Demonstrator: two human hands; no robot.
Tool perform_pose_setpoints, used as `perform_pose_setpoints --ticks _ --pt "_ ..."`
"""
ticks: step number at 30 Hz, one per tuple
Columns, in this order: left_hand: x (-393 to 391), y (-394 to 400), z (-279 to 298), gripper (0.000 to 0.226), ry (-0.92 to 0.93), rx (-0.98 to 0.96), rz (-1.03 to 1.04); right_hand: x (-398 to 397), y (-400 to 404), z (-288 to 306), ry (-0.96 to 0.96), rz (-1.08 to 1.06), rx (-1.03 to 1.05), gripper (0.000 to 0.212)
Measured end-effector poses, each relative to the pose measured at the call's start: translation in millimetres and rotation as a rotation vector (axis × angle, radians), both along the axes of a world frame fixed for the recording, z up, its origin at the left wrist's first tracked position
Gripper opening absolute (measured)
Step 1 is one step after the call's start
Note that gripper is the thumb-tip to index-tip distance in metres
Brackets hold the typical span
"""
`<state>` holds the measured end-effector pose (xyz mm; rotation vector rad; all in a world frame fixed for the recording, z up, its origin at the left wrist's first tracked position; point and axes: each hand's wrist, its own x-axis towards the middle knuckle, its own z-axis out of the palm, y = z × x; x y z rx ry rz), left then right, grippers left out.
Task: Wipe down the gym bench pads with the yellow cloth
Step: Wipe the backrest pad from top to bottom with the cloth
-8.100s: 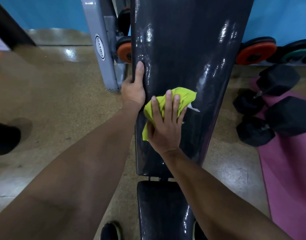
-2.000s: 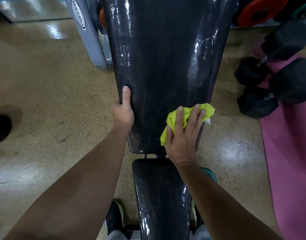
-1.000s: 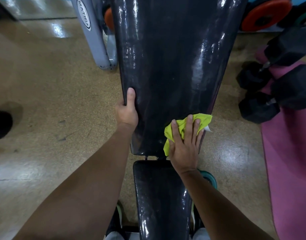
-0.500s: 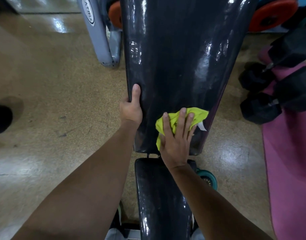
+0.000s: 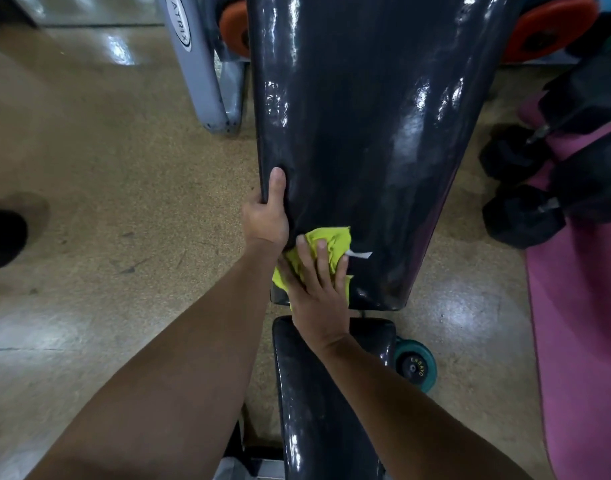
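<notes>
The right hand [image 5: 317, 292] lies flat with straight fingers [image 5: 323, 258] spread over the bunched yellow cloth [image 5: 326, 249], pressing it onto the lower left part of the black back pad [image 5: 362, 140]. At its ten o'clock, touching the cloth's edge, the left hand [image 5: 266, 216] grips the pad's left edge, thumb on top. The seat pad [image 5: 317, 403] sits at six o'clock, dumbbells [image 5: 525, 216] at three.
</notes>
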<state>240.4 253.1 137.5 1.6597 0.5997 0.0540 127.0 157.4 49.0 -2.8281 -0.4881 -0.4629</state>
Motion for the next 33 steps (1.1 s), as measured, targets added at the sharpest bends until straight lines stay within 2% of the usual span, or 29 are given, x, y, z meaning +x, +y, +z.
perform_pose_setpoints --ticks 2,5,7,9,12,15,19,21,26,30,33 --pt "-0.8 0.6 1.6 0.05 0.016 0.004 -0.003 -4.4 -6.9 -5.3 -0.002 0.011 -0.063 0.083" --pt "-2.3 1.4 2.6 0.063 0.043 0.006 -0.018 -3.6 -12.5 0.3 -0.008 -0.055 -0.018 0.071" --pt "-3.1 3.0 2.7 0.08 0.046 -0.03 -0.031 -0.6 -3.8 4.4 -0.021 -0.096 0.026 0.064" --pt "-4.1 7.4 2.2 0.091 0.052 -0.093 -0.068 -0.9 9.6 2.4 -0.011 -0.055 0.015 0.062" --pt "-11.2 14.1 -9.3 0.102 0.125 -0.187 -0.14 -5.1 13.4 -8.7 -0.003 0.048 -0.075 0.071" --pt "-24.4 15.9 -21.8 0.101 0.199 -0.234 -0.167 -10.8 -1.3 -15.1 -0.038 0.035 -0.102 0.079" --pt "-31.9 12.3 -14.9 0.076 0.219 -0.259 -0.136 -16.6 0.4 -13.9 -0.018 -0.04 -0.042 0.079" --pt "-32.7 12.0 -16.0 0.08 0.217 -0.239 -0.14 -18.5 10.0 -17.2 0.003 -0.023 -0.063 0.077" --pt "-33.7 11.1 -15.6 0.113 0.212 -0.226 -0.143 -28.6 -1.6 -37.3 0.023 0.187 -0.16 0.068" --pt "-33.0 9.5 -18.2 0.097 0.197 -0.239 -0.119 -31.7 -14.0 -37.1 0.017 0.139 -0.138 0.063" --pt "-33.7 7.8 -19.8 0.098 0.199 -0.234 -0.107 -32.7 4.7 -35.4 0.063 0.106 -0.121 0.062"
